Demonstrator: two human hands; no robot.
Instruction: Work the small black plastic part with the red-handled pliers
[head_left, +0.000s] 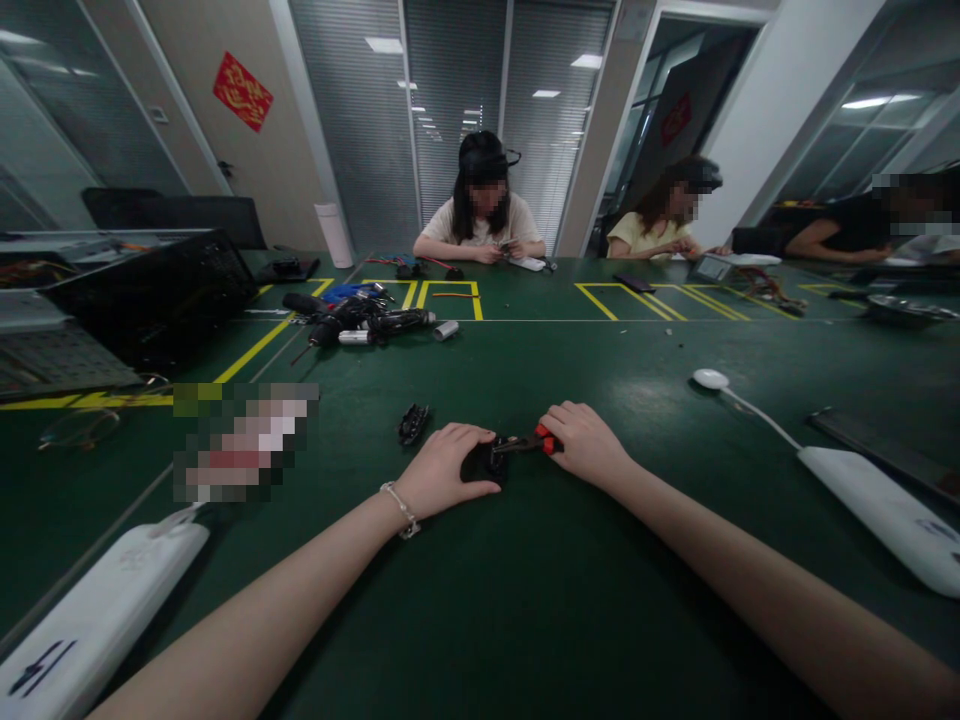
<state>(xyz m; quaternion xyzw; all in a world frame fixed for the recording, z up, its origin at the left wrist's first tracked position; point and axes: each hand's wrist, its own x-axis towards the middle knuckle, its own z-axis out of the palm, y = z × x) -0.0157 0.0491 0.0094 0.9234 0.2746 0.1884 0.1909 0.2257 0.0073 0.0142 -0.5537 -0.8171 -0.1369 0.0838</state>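
Red-handled pliers (527, 443) are gripped in my right hand (589, 440), their jaws pointing left. The jaws reach a small black plastic part (496, 462), and whether they bite on it I cannot make out. My left hand (450, 465), with a bracelet at the wrist, steadies that part on the green table between thumb and fingers. Just left of it lies another small black part (413, 424), touched by neither hand.
A pile of tools and cables (360, 315) lies further back on the table (585, 600). White power banks or similar cases (877, 510) flank my arms. A black computer case (150, 295) stands at left, near glasses (79, 428). Co-workers (480, 215) sit opposite.
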